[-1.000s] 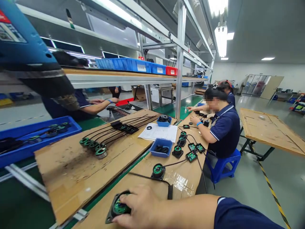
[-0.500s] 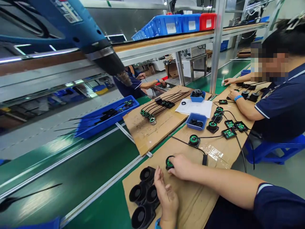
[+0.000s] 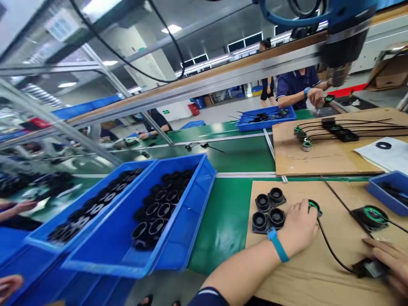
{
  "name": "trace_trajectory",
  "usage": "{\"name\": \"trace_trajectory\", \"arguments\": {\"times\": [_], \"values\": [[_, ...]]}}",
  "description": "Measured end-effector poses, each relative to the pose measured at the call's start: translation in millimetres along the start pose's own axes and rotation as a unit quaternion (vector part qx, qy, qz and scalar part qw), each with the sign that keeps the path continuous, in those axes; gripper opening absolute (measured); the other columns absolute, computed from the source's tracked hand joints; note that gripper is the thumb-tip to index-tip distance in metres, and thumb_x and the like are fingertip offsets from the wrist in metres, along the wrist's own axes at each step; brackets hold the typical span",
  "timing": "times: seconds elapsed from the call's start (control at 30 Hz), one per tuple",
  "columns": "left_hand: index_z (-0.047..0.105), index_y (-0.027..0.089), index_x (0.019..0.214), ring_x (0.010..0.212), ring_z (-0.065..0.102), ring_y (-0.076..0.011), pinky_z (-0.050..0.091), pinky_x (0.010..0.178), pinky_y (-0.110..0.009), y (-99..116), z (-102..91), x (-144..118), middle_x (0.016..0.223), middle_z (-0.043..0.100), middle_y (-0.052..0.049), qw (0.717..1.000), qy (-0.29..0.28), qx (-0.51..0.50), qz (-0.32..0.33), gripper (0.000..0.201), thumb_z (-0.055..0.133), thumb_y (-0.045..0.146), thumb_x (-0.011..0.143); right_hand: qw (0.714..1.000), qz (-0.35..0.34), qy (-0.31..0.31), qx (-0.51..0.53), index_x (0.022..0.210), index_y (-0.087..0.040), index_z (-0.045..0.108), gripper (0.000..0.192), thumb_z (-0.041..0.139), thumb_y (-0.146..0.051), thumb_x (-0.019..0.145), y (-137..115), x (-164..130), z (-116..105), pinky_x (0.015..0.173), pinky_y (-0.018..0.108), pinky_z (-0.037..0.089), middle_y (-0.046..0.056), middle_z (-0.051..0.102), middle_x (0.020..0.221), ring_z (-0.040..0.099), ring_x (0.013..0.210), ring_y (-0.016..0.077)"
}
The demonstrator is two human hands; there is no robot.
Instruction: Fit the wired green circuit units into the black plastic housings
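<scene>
My left hand point(image 3: 301, 227), with a blue band at the wrist, reaches over the cardboard. Its curled fingers hold the edge of a round black housing point(image 3: 315, 207) with a green circuit board inside; the fingertips are partly hidden. A black cable point(image 3: 330, 248) runs from that housing to a black ribbed block point(image 3: 371, 268). At the right edge my right hand point(image 3: 392, 259) is blurred, its fingers closed around this block. Several empty black round housings point(image 3: 268, 209) stand just left of my left hand. Another housing with a green board point(image 3: 371, 216) lies above my right hand.
Two blue bins point(image 3: 178, 246) of black parts stand to the left. A cardboard sheet point(image 3: 287, 272) covers the green work surface point(image 3: 216, 216). A small blue tray point(image 3: 390, 191) is at right. A power driver point(image 3: 341, 51) hangs overhead. Co-workers sit across and at left.
The view has swung left, bringing the blue bins into sight. My left hand has moved from beside the empty housings onto the one with the board; my right hand has shifted to the ribbed block.
</scene>
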State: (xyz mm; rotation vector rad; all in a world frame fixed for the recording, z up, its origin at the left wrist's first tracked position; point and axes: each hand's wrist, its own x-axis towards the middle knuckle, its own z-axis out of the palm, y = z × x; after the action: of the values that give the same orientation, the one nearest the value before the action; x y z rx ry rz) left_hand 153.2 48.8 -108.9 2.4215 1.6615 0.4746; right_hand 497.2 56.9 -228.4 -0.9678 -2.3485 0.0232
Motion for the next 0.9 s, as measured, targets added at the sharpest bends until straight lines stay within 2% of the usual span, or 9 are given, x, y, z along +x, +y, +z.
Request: {"name": "trace_trajectory", "arguments": {"times": [0.07,0.13,0.23,0.37,0.43,0.53,0.7,0.8,0.9], "values": [[0.060,0.013,0.111,0.101,0.064,-0.0287,0.058,0.088,-0.044,-7.1,-4.2,2.8,0.122,0.061,-0.017,1.000,-0.008,0.008,-0.028,0.023,0.061,0.026,0.093,0.995,-0.084,-0.044,-0.016,0.147,-0.041,0.054,0.081,0.058,-0.015,0.071,-24.5,33.4,-19.2,0.105,0.048,0.045,0.014,0.067,0.135,0.055,0.136,0.0257],[0.060,0.014,0.105,0.097,0.064,-0.0264,0.057,0.087,-0.041,-18.5,-11.4,-5.4,0.114,0.064,-0.015,0.998,-0.002,-0.008,-0.057,0.013,0.059,0.018,0.093,0.989,-0.102,-0.104,-0.039,0.127,-0.033,0.069,0.054,0.054,-0.013,0.079,-68.0,81.8,-52.7,0.105,0.057,0.045,0.013,0.066,0.136,0.050,0.140,0.0332],[0.057,0.015,0.104,0.096,0.063,-0.0261,0.055,0.088,-0.042,-36.8,-19.4,-16.6,0.106,0.064,-0.013,0.996,0.016,-0.046,-0.070,0.009,0.056,0.018,0.095,0.970,-0.129,-0.205,-0.016,0.103,-0.023,0.072,0.038,0.037,-0.010,0.097,-129.1,145.1,-108.3,0.105,0.052,0.047,0.013,0.072,0.105,0.067,0.101,0.0247],[0.055,0.017,0.096,0.092,0.060,-0.0265,0.053,0.084,-0.043,-46.8,-16.5,-6.4,0.099,0.061,-0.011,0.995,0.029,-0.090,-0.036,0.003,0.053,0.019,0.095,0.961,-0.121,-0.211,-0.136,0.134,-0.013,0.063,0.046,0.038,-0.012,0.095,-158.3,158.2,-153.9,0.074,0.046,0.050,0.022,0.066,0.108,0.062,0.081,0.0268],[0.054,0.018,0.092,0.092,0.059,-0.0262,0.053,0.084,-0.042,-42.8,-12.0,1.8,0.099,0.060,-0.010,0.994,0.033,-0.106,-0.016,0.003,0.052,0.018,0.094,0.945,-0.093,-0.235,-0.208,0.125,-0.008,0.067,0.040,0.044,-0.012,0.092,-153.5,138.2,-155.2,0.065,0.043,0.047,0.025,0.063,0.112,0.060,0.077,0.0265],[0.054,0.018,0.090,0.094,0.059,-0.0264,0.053,0.085,-0.043,-32.2,-2.8,14.9,0.101,0.060,-0.011,0.992,0.041,-0.123,0.004,0.005,0.051,0.018,0.094,0.929,-0.043,-0.275,-0.244,0.118,-0.008,0.069,0.034,0.050,-0.009,0.090,-123.3,101.8,-131.7,0.064,0.039,0.048,0.022,0.062,0.109,0.059,0.076,0.0249],[0.057,0.018,0.095,0.098,0.062,-0.0238,0.057,0.089,-0.041,-17.0,11.7,32.5,0.106,0.064,-0.011,0.988,0.063,-0.137,0.024,0.008,0.052,0.013,0.091,0.952,0.015,-0.222,-0.210,0.134,-0.009,0.062,0.038,0.053,-0.011,0.097,-50.9,63.5,-82.3,0.090,0.042,0.054,0.022,0.060,0.124,0.061,0.107,0.0280],[0.060,0.016,0.114,0.114,0.064,-0.0270,0.058,0.097,-0.045,-19.4,8.0,17.2,0.124,0.065,-0.015,0.987,0.097,-0.121,0.032,0.023,0.053,0.015,0.092,0.954,0.048,-0.222,-0.196,0.141,-0.009,0.058,0.060,0.076,-0.028,0.088,-32.7,56.0,-82.5,0.100,0.051,0.050,0.024,0.056,0.139,0.056,0.122,0.0354],[0.058,0.020,0.131,0.127,0.061,-0.0321,0.055,0.104,-0.051,-35.6,-8.1,-24.9,0.138,0.063,-0.016,0.978,0.200,-0.055,0.033,0.038,0.059,0.030,0.094,0.963,0.065,-0.211,-0.155,0.140,-0.012,0.060,0.085,0.084,-0.061,0.075,-41.5,69.0,-103.2,0.101,0.057,0.048,0.026,0.056,0.139,0.055,0.123,0.0396]]}}
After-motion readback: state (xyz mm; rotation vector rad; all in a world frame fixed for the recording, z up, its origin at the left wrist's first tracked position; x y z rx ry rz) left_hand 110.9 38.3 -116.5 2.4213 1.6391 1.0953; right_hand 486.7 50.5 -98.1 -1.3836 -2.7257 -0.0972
